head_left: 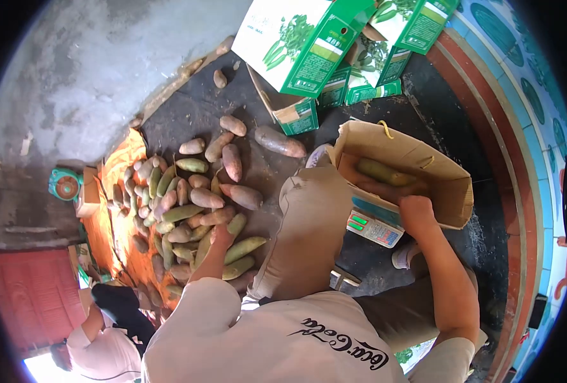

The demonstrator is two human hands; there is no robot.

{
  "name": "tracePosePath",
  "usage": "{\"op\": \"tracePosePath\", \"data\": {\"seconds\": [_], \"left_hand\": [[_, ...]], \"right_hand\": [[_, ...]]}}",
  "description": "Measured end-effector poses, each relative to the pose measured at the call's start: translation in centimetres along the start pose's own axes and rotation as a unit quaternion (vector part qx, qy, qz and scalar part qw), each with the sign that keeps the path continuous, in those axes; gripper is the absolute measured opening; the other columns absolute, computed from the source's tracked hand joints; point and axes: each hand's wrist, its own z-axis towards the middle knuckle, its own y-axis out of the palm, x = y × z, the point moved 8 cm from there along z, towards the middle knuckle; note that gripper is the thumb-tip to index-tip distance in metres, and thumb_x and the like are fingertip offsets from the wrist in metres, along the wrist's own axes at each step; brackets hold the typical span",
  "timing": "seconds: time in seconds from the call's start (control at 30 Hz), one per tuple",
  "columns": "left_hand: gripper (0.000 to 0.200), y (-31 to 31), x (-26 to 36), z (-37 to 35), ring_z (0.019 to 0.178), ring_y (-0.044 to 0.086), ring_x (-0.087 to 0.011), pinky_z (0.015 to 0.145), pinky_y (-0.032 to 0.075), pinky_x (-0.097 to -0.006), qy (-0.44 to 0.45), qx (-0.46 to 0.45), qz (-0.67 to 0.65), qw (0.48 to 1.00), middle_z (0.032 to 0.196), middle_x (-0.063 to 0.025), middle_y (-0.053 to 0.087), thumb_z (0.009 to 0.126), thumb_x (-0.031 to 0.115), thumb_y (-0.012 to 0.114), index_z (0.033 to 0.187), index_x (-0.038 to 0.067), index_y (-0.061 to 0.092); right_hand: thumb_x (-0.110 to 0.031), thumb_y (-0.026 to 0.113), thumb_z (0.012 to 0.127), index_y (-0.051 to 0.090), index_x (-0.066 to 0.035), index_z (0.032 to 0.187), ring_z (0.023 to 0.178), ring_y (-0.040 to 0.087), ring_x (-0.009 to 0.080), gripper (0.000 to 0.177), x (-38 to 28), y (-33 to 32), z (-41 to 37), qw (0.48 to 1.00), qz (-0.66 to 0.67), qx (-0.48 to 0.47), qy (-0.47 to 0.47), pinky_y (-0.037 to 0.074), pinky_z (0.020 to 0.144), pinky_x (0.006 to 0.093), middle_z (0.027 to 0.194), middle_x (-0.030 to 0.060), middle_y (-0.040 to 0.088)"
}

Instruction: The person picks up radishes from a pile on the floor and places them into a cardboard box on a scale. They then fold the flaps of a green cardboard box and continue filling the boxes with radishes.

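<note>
My left hand (220, 237) is over the pile of long, soil-stained radishes, its fingers closed round the lower end of a green radish (236, 224). Other radishes, some green and some reddish brown, lie close about it, such as a green radish (244, 249) just to its right. At the near side of an open cardboard box (452, 203), my right hand (417, 212) reaches in with curled fingers; what they grip is hidden. Inside that box lie a green radish (384, 172) and a browner one (390, 190) by my fingers. The box rests on a digital scale (374, 228) with lit green digits.
Green and white printed cartons (309, 45) stand stacked ahead. Orange sheeting (100, 223) lies under part of the pile at left. A person (105, 351) bends at the lower left, near a green fan (65, 184). A tiled wall (519, 121) curves along the right.
</note>
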Motion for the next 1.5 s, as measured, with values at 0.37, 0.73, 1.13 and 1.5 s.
{"op": "tracePosePath", "data": {"seconds": [0.37, 0.73, 1.13, 1.5], "left_hand": [[0.076, 4.9, -0.2, 0.3, 0.136, 0.027, -0.0262, 0.106, 0.031, -0.0470, -0.038, -0.058, 0.026, 0.997, 0.149, -0.0057, 0.025, 0.077, 0.025, 0.069, 0.141, 0.020, 0.029], [0.054, 3.3, 4.7, 2.6, 0.134, 0.031, -0.0259, 0.106, 0.031, -0.0478, 0.048, -0.018, 0.041, 0.998, 0.143, -0.0074, 0.033, 0.085, 0.012, 0.053, 0.136, 0.017, 0.038], [0.044, 5.7, 7.7, 6.2, 0.125, 0.041, -0.0227, 0.097, 0.038, -0.0457, 0.103, -0.027, 0.159, 0.981, 0.133, -0.0057, 0.044, 0.088, 0.016, 0.049, 0.132, 0.013, 0.044], [0.027, 7.7, 10.2, 2.7, 0.112, 0.050, -0.0274, 0.088, 0.044, -0.0424, 0.184, -0.051, 0.224, 0.956, 0.115, -0.0093, 0.052, 0.085, 0.015, 0.054, 0.113, 0.017, 0.054]], "right_hand": [[-0.007, 0.060, 0.072, 0.061, -0.006, 0.078, 0.074, 0.063, 0.0345, 0.007, 0.3, -0.1, 0.2, 0.998, 0.052, 0.022, 0.009, 0.050, 0.067, 0.0447, 0.074, 0.0162, 0.063], [-0.010, 0.064, 0.074, 0.061, -0.006, 0.078, 0.077, 0.061, 0.0355, 0.007, 0.4, -0.5, 0.5, 0.997, 0.079, 0.003, 0.026, 0.048, 0.068, 0.0445, 0.079, 0.0159, 0.062], [-0.008, 0.062, 0.074, 0.062, -0.006, 0.081, 0.077, 0.060, 0.0359, 0.008, 0.2, -1.0, 0.6, 0.995, 0.091, 0.006, 0.032, 0.048, 0.068, 0.0448, 0.079, 0.0160, 0.061], [-0.009, 0.065, 0.071, 0.060, -0.006, 0.078, 0.075, 0.061, 0.0351, 0.009, 0.0, -1.3, 0.7, 0.997, 0.078, 0.009, 0.013, 0.048, 0.067, 0.0445, 0.074, 0.0154, 0.061]]}}
